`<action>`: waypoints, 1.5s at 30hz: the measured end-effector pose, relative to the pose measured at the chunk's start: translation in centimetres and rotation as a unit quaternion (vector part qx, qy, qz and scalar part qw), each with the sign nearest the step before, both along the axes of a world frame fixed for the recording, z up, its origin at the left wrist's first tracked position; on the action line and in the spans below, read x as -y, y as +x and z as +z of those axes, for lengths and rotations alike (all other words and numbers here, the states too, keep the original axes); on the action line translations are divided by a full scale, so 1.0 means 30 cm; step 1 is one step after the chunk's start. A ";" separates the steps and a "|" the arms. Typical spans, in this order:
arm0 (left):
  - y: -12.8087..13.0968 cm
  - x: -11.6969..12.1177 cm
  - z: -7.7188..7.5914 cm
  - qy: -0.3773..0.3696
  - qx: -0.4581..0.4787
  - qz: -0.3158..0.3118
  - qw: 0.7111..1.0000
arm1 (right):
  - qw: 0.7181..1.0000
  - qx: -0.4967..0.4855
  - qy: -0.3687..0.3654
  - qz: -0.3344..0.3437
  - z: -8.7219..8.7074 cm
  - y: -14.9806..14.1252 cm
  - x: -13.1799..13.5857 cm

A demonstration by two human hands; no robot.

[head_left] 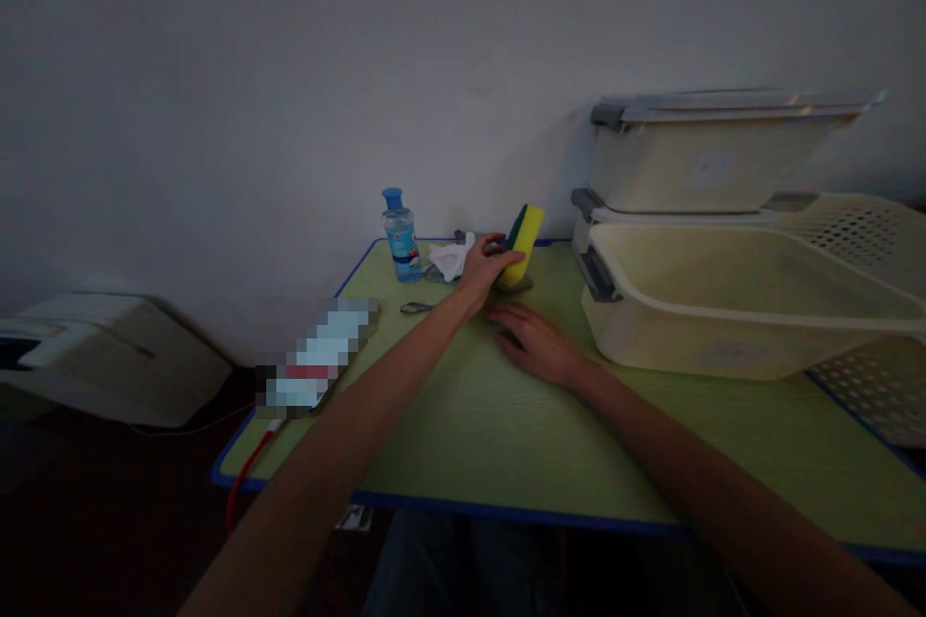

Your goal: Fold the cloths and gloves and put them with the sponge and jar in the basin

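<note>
My left hand (486, 270) reaches to the back of the green table (463, 443) and grips a yellow sponge with a green scouring side (526, 241), holding it tilted on its edge. My right hand (535, 342) lies flat on the table just in front of the sponge, palm down, fingers stretched out, with nothing in it. A crumpled white tissue (449, 260) sits right beside my left hand. A small clear bottle with a blue cap (401, 236) stands to its left.
Stacked cream plastic bins (723, 308) fill the table's right side, the top one (709, 149) lidded, with a perforated basket (860, 231) behind. A blurred flat object (314, 357) with a red cable (246, 472) lies at the left edge. Small metal item (416, 308) near the bottle.
</note>
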State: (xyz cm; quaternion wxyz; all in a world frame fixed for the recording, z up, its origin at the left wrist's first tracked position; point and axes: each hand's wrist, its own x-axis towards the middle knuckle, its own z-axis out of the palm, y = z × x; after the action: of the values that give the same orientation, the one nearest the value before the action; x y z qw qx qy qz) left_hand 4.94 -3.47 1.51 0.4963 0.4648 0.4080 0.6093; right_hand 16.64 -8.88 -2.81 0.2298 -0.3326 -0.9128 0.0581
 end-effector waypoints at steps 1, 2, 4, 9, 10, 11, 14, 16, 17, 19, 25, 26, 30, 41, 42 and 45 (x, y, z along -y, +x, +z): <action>-0.008 0.020 -0.001 -0.016 0.046 -0.021 0.999 | 1.000 -0.008 0.008 -0.010 -0.001 0.001 -0.002; -0.015 0.041 -0.005 -0.032 0.086 -0.038 0.995 | 1.000 -0.014 0.016 -0.019 0.000 0.002 -0.002; -0.025 0.083 -0.016 -0.056 0.152 -0.058 0.985 | 0.999 -0.021 0.031 -0.032 0.003 0.003 0.000; -0.060 0.156 -0.035 -0.093 0.298 -0.086 0.946 | 0.998 -0.032 0.043 -0.037 0.017 0.003 0.011; -0.070 0.162 -0.036 -0.104 0.323 -0.091 0.936 | 0.998 -0.034 0.042 -0.037 0.018 0.003 0.011; -0.080 0.167 -0.035 -0.113 0.344 -0.094 0.927 | 0.998 -0.036 0.041 -0.038 0.019 0.003 0.012; -0.112 0.172 -0.030 -0.124 0.385 -0.103 0.909 | 0.998 -0.033 0.033 -0.047 0.018 0.002 0.012; -0.132 0.173 -0.028 -0.127 0.394 -0.124 0.902 | 0.997 -0.030 0.018 -0.070 0.018 0.004 0.015; -0.140 0.172 -0.028 -0.129 0.395 -0.140 0.899 | 0.995 -0.035 0.010 -0.090 0.018 0.006 0.017; -0.154 0.170 -0.034 -0.131 0.399 -0.175 0.890 | 0.990 -0.065 0.002 -0.127 0.019 0.009 0.022; -0.173 0.158 -0.062 -0.146 0.444 -0.217 0.857 | 0.998 -0.047 0.015 -0.032 0.017 0.006 0.005; -0.173 0.158 -0.065 -0.149 0.452 -0.220 0.852 | 0.999 -0.017 0.007 -0.028 0.014 0.005 -0.004; -0.167 0.162 -0.071 -0.150 0.457 -0.241 0.843 | 0.992 0.042 -0.016 -0.121 -0.002 0.014 -0.038; -0.148 0.169 -0.063 -0.234 0.392 -0.230 0.859 | 0.951 -0.247 -0.186 -0.019 0.002 0.006 -0.001; -0.148 0.168 -0.063 -0.242 0.387 -0.233 0.859 | 0.943 -0.270 -0.195 -0.012 0.000 0.005 0.000; -0.152 0.164 -0.070 -0.258 0.366 -0.256 0.857 | 0.933 -0.305 -0.190 0.010 0.001 0.006 0.004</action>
State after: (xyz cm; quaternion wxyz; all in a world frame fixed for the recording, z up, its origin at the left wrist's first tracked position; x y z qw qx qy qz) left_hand 0.37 -8.39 -0.58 0.8505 0.1519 0.2063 0.4595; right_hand 16.83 -9.00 -2.78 0.4290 -0.3267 -0.7741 0.3317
